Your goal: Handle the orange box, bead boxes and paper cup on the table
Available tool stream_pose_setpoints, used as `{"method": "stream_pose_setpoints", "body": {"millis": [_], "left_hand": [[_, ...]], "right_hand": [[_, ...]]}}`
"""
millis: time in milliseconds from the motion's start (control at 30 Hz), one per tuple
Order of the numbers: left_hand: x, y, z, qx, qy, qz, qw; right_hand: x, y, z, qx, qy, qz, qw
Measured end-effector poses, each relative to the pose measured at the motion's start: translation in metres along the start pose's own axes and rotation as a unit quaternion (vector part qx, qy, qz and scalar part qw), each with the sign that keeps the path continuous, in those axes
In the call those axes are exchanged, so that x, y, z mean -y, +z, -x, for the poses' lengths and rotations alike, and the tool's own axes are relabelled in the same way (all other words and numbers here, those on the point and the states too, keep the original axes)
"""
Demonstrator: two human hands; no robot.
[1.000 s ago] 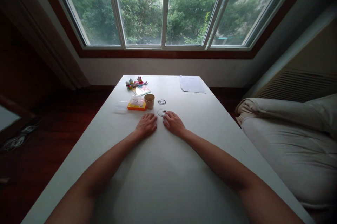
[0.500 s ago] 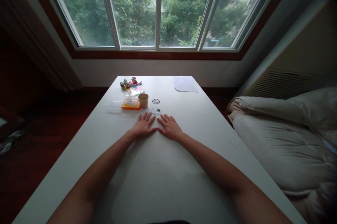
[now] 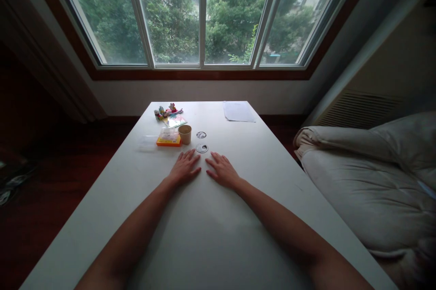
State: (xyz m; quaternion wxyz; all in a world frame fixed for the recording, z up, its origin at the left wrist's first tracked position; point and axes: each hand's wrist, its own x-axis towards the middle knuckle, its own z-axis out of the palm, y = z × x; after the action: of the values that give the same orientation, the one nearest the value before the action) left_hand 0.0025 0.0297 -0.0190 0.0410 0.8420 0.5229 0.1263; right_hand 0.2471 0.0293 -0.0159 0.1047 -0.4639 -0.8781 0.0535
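My left hand (image 3: 184,167) lies flat on the white table (image 3: 218,226), palm down, fingers spread and holding nothing. My right hand (image 3: 221,169) rests flat beside it, also open and empty, with a small gap between the two. Just beyond the fingertips sits a small round clear lid (image 3: 202,147), and a second round disc (image 3: 201,135) lies a little farther back. A brown paper cup (image 3: 185,134) stands upright to the left of the discs, next to an orange box (image 3: 169,138).
A clear plastic lid (image 3: 148,143) lies left of the orange box. Small colourful toys (image 3: 166,110) and a card (image 3: 175,121) sit at the far left of the table. Sheets of paper (image 3: 238,111) lie at the far right. A white duvet (image 3: 368,176) borders the table's right side.
My hands went from curled, with the right fingers touching the clear lid, to flat and spread, and they have drawn slightly apart and back from the lid.
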Motion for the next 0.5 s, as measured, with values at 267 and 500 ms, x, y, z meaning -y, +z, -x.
{"method": "stream_pose_setpoints", "body": {"millis": [267, 500], "left_hand": [[0.0022, -0.001, 0.0016, 0.021, 0.006, 0.003, 1.0], [0.0014, -0.0028, 0.0019, 0.043, 0.007, 0.005, 0.999]], "right_hand": [[0.0022, -0.0021, -0.0024, 0.025, 0.007, 0.016, 1.0], [0.0016, -0.004, -0.0006, 0.03, 0.0, 0.025, 0.999]]}}
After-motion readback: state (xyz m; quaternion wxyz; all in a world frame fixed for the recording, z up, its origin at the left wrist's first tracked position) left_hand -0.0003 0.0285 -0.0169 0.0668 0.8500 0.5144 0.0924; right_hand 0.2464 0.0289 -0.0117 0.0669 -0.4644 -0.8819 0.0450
